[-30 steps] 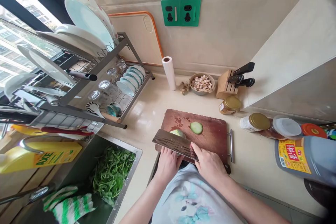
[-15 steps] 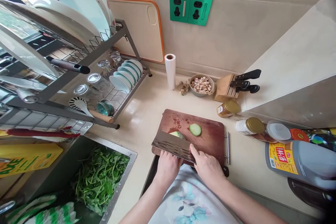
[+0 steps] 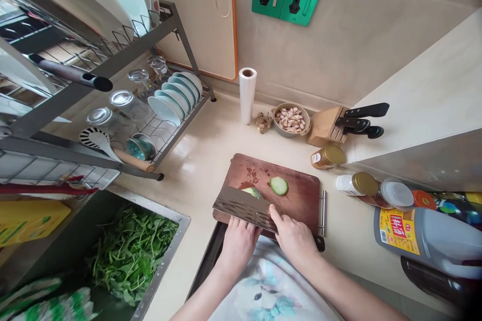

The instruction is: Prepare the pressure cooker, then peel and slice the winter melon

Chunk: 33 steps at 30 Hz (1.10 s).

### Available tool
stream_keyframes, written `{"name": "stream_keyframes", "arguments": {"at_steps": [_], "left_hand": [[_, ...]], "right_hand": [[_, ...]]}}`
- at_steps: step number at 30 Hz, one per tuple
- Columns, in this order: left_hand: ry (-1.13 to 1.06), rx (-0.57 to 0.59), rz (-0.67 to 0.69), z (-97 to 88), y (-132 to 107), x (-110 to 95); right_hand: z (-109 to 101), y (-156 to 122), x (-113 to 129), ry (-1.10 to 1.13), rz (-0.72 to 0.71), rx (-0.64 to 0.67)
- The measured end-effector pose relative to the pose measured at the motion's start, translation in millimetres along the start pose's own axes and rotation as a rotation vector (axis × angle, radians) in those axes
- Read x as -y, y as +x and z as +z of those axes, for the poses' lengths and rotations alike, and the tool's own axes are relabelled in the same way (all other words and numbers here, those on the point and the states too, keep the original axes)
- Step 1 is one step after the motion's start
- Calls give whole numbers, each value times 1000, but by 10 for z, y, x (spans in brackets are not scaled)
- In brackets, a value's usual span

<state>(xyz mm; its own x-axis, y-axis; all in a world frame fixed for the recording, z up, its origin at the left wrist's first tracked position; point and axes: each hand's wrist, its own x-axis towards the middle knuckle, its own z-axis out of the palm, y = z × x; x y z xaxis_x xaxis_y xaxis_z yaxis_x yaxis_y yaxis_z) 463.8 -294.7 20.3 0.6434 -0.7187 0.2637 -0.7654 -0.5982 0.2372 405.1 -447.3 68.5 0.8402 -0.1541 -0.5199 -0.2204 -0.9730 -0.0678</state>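
My right hand (image 3: 295,235) grips a cleaver (image 3: 244,208), its thumb on the blade near the handle. The wide dark blade lies slantwise over the near left part of a brown cutting board (image 3: 297,205). My left hand (image 3: 241,241) is closed, fingers bent close against the near side of the blade; whatever is under those fingers is hidden. Just past the blade shows part of a green-skinned cucumber piece (image 3: 253,192), mostly covered. A round cucumber slice (image 3: 278,185) lies flat on the board, apart from both hands.
Left stands a dish rack (image 3: 181,45) above a sink rim (image 3: 183,220), with leafy greens (image 3: 131,251) in the sink. Behind the board are a plastic roll (image 3: 247,98), ginger (image 3: 262,121), a garlic bowl (image 3: 291,119) and a knife block (image 3: 326,125). Jars (image 3: 327,155) and a large jug (image 3: 437,241) line the right.
The camera view has shifted a little. My hands, the cleaver and the cucumber slice keep nearly the same places on the board.
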Motion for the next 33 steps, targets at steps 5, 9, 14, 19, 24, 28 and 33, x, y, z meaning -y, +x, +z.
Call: {"name": "stream_keyframes", "arguments": {"at_steps": [5, 9, 14, 19, 24, 28, 33], "left_hand": [[13, 7, -1, 7, 24, -4], [45, -26, 10, 11, 64, 3], [26, 5, -37, -35, 132, -2], [-52, 48, -102, -100, 220, -21], [-88, 13, -144, -107, 272, -36], [-86, -12, -153, -107, 289, -40], [-35, -2, -170, -93, 302, -56]], "right_hand": [[-66, 111, 14, 43, 4, 19], [-218, 231, -76, 101, -48, 23], [-352, 225, -238, 142, -125, 57], [-411, 241, -280, 129, -120, 135], [-336, 297, -238, 73, -116, 142], [-281, 316, -209, 57, -118, 131], [-307, 381, -198, 93, -125, 159]]}}
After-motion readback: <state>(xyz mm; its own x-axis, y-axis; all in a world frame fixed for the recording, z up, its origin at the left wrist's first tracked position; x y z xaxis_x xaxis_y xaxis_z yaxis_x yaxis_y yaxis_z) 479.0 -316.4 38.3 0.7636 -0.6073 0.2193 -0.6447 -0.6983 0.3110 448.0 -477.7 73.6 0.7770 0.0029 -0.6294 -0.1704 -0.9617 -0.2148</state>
